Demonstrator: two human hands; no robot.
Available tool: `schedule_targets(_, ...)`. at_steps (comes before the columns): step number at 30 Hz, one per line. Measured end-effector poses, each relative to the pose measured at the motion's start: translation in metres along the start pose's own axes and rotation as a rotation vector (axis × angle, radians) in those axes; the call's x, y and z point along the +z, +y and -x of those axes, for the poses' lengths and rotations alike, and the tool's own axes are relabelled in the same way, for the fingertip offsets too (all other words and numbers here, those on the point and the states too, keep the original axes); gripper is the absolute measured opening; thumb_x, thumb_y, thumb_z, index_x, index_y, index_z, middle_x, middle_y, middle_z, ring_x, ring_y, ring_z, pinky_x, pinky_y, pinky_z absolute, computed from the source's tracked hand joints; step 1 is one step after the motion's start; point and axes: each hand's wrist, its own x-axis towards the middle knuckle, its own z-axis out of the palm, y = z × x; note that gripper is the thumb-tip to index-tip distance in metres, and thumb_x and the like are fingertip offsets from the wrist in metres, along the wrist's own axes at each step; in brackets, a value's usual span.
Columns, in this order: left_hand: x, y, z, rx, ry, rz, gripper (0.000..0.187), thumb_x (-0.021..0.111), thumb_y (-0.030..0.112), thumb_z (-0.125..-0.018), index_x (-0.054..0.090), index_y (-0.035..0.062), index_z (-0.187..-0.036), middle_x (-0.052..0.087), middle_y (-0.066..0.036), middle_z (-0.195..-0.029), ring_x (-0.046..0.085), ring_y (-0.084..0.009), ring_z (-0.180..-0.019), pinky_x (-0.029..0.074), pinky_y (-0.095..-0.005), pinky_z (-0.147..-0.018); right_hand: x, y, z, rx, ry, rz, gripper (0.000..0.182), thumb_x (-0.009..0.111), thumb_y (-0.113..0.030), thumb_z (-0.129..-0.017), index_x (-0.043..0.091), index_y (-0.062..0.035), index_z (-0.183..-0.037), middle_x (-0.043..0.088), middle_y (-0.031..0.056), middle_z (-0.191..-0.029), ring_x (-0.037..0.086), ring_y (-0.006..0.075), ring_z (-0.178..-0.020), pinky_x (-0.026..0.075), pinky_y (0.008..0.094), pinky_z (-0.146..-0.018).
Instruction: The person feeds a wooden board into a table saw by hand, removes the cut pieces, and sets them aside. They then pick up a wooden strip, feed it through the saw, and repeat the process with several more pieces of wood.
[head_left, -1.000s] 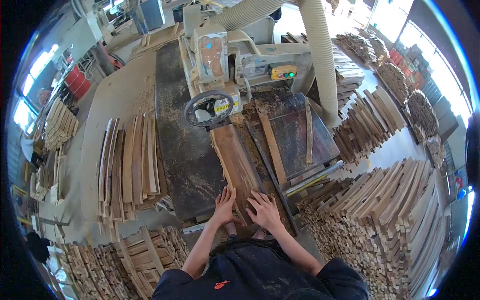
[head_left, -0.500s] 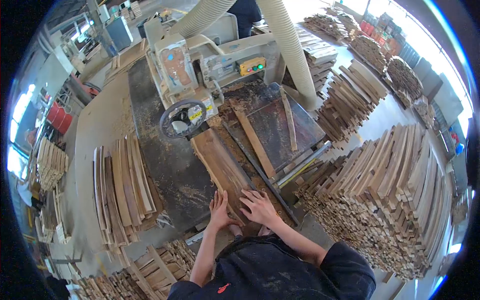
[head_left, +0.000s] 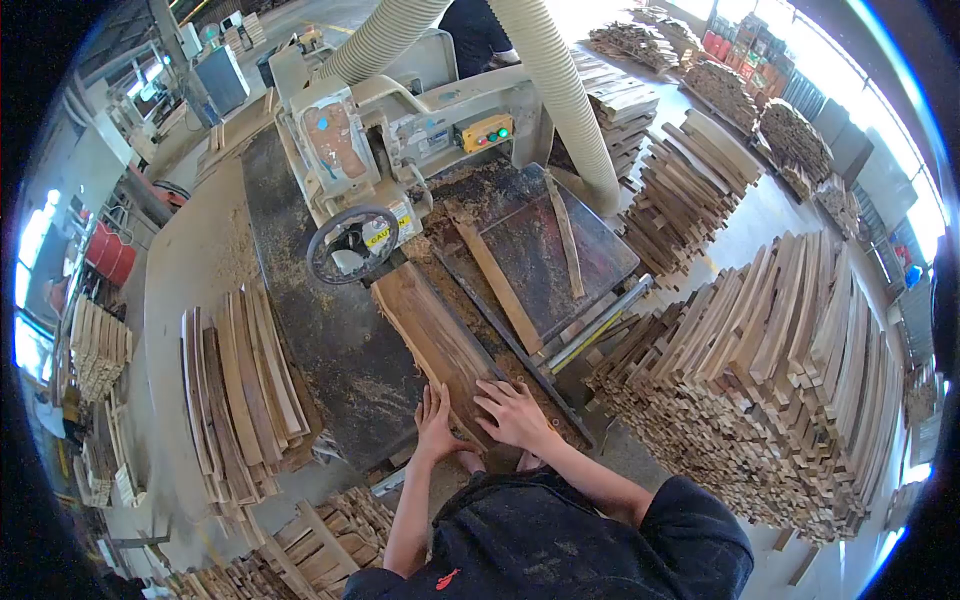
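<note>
A brown wooden board (head_left: pixel 440 340) with a wavy left edge lies lengthwise on the machine table. Its far end goes in beneath the saw machine's head, by the black handwheel (head_left: pixel 352 245), where it is hidden. My left hand (head_left: pixel 436 425) rests along the board's left edge near the close end, fingers stretched out and thumb spread toward the end. Flat on top of the board, at its right side, lies my right hand (head_left: pixel 510 412) with the fingers spread. Right of the board, a narrow wood strip (head_left: pixel 497 283) lies on the table.
A thin offcut (head_left: pixel 565 235) lies farther right on the dark table (head_left: pixel 610 262). Stacked boards (head_left: pixel 240 380) stand at left, and a large pile of strips (head_left: pixel 770 390) at right. Ribbed hoses (head_left: pixel 560 110) rise from the machine. A yellow control box (head_left: pixel 485 133) shows green lights.
The view has shifted slightly, so the machine appears a little farther left. Both hands keep their places on the board; any board movement is too small to tell.
</note>
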Motion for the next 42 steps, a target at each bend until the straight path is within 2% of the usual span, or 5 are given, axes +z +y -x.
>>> schedule_targets(15, -0.002, 0.001, 0.001, 0.009, -0.006, 0.014, 0.161, 0.094, 0.064, -0.039, 0.007, 0.0077, -0.162, 0.012, -0.028, -0.164, 0.003, -0.0394, -0.155, 0.011, -0.0557, -0.122, -0.002, -0.002, -0.001, 0.015, -0.012, -0.011, 0.043, 0.062, -0.04, -0.094, 0.064, -0.013, -0.128, 0.047, 0.0053, -0.15, 0.047, 0.0285, -0.134, 0.038, 0.0597, -0.109)
schedule_targets(24, -0.001, 0.0, 0.003, 0.048, 0.047, 0.048, 0.161, 0.091, 0.068, -0.037, 0.01, 0.0048, -0.161, 0.016, -0.029, -0.163, 0.008, -0.0422, -0.154, 0.013, -0.0584, -0.12, -0.003, -0.002, -0.001, 0.005, -0.002, -0.022, 0.042, 0.062, -0.039, -0.094, 0.065, -0.0129, -0.127, 0.049, 0.0061, -0.149, 0.048, 0.0277, -0.133, 0.038, 0.0577, -0.109)
schedule_targets(32, -0.006, 0.004, 0.003, 0.014, -0.009, 0.046, 0.162, 0.093, 0.065, -0.037, 0.006, 0.0069, -0.162, 0.014, -0.028, -0.164, 0.003, -0.0407, -0.155, 0.011, -0.0572, -0.121, -0.005, -0.004, -0.001, 0.014, 0.003, -0.011, 0.042, 0.063, -0.04, -0.093, 0.065, -0.0126, -0.125, 0.049, 0.0059, -0.149, 0.048, 0.027, -0.133, 0.037, 0.0567, -0.109)
schedule_targets(35, -0.002, 0.001, 0.002, 0.026, 0.012, 0.01, 0.162, 0.094, 0.063, -0.036, 0.008, 0.0072, -0.162, 0.015, -0.025, -0.165, 0.004, -0.0382, -0.155, 0.011, -0.0537, -0.122, -0.004, -0.004, -0.001, 0.018, 0.001, -0.008, 0.042, 0.063, -0.04, -0.093, 0.065, -0.0127, -0.125, 0.049, 0.0058, -0.149, 0.048, 0.0267, -0.134, 0.037, 0.0575, -0.11)
schedule_targets(42, -0.008, 0.006, 0.005, 0.027, 0.016, 0.028, 0.16, 0.095, 0.061, -0.039, 0.007, 0.0072, -0.162, 0.016, -0.028, -0.164, 0.007, -0.0405, -0.155, 0.011, -0.0556, -0.121, -0.002, -0.002, 0.0, 0.012, 0.0, -0.026, 0.043, 0.062, -0.041, -0.094, 0.065, -0.0133, -0.126, 0.048, 0.0052, -0.15, 0.047, 0.0269, -0.136, 0.037, 0.06, -0.11)
